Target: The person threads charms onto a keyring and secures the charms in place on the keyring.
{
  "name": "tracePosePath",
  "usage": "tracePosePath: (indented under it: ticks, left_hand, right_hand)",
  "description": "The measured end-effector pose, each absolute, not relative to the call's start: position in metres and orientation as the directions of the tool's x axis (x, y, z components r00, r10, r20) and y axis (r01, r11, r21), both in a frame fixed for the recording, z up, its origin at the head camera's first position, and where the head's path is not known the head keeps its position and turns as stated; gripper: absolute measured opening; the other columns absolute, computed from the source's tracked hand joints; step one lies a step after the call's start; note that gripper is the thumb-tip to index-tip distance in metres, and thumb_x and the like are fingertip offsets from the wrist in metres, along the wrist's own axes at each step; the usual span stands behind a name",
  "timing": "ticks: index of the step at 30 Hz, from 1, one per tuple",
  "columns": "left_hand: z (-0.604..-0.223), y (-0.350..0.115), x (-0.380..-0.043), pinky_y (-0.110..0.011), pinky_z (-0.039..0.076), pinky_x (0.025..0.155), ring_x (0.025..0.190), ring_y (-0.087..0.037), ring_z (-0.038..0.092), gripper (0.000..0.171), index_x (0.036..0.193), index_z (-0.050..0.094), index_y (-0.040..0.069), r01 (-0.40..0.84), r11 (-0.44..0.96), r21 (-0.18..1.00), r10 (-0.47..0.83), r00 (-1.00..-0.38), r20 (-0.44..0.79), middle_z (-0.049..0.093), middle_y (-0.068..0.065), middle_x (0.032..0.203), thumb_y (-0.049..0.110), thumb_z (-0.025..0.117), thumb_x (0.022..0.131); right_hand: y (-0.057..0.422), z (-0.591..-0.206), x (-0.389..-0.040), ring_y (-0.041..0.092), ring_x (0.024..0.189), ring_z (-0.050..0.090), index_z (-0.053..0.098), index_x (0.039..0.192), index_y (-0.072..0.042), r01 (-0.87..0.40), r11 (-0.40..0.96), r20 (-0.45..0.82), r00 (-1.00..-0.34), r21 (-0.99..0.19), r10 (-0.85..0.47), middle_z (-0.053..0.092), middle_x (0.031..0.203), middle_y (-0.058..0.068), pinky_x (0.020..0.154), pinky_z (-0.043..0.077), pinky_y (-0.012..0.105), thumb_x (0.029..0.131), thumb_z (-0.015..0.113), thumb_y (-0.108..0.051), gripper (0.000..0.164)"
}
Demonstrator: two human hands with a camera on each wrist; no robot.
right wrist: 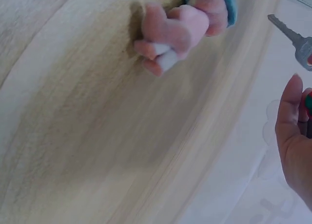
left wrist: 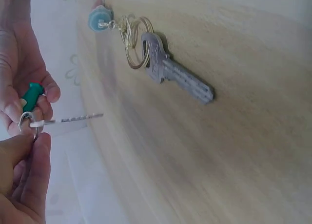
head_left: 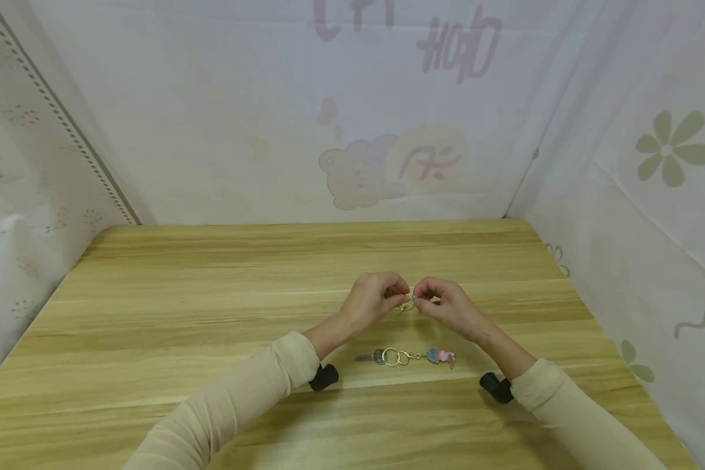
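Observation:
My left hand point(head_left: 371, 301) pinches a small metal key ring point(left wrist: 20, 122) between thumb and fingers. A key point(left wrist: 73, 119) hangs from that ring, its toothed blade pointing down toward the table. Close against it, my right hand point(head_left: 451, 305) grips a small green charm point(left wrist: 32, 97), partly hidden by the fingers, with fingertips right at the ring. On the table nearer to me lies a second set: a grey key point(left wrist: 183, 80), gold rings point(head_left: 391, 356) and a plush doll charm point(right wrist: 183, 29) in pink and blue.
The wooden table point(head_left: 211, 274) carries the second key set below both hands. Black wrist mounts point(head_left: 324, 377) sit under the sleeves. White patterned cloth point(head_left: 223, 117) hangs behind the table and along both sides.

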State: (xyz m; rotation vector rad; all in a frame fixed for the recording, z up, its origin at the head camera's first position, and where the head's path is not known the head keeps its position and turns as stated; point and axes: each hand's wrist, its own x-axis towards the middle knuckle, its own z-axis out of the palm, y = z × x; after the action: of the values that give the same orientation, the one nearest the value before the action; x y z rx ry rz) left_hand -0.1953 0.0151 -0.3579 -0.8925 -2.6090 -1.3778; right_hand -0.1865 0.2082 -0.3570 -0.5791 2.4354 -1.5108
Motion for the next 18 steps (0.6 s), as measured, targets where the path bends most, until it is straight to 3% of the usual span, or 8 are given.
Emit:
tracePosePath:
  ticks: [6,13,18]
  left_hand:
    - [-0.3577,0.0123,-0.1941,-0.012,0.049,0.058,0.067,-0.007,0.065,0.005,0.084,0.070,0.004,0.490,0.398,0.775,0.460,-0.838,0.293,0.071,-0.004,0.080,0.008,0.068,0.085]
    - [-0.3582,0.0104,-0.1950,-0.013,0.050,0.058,0.069,-0.013,0.067,0.006,0.083,0.071,0.002,0.481,0.332,0.811,0.464,-0.832,0.303,0.072,-0.009,0.081,0.003,0.066,0.086]
    - [-0.3566,0.0094,-0.1947,-0.013,0.048,0.056,0.067,-0.014,0.066,0.007,0.082,0.072,0.002,0.512,0.331,0.793,0.475,-0.816,0.329,0.072,-0.007,0.079,0.004,0.066,0.086]
  right_hand:
    - [0.2085,-0.3567,-0.1866,0.010,0.080,0.055,0.056,0.094,0.009,-0.188,0.323,0.023,-0.891,-0.928,-0.454,0.056,0.088,0.016,0.073,0.054,0.033,0.090,0.054,0.000,0.009]
    - [0.2094,-0.3568,-0.1857,0.010,0.082,0.056,0.053,0.099,0.016,-0.136,0.250,0.012,-0.896,-0.959,-0.443,0.056,0.090,0.011,0.077,0.055,0.031,0.093,0.054,0.000,0.018]
    - [0.2099,-0.3556,-0.1849,0.011,0.085,0.057,0.055,0.103,0.014,-0.105,0.224,-0.008,-0.891,-0.969,-0.454,0.057,0.095,0.016,0.079,0.054,0.032,0.094,0.054,-0.003,0.019]
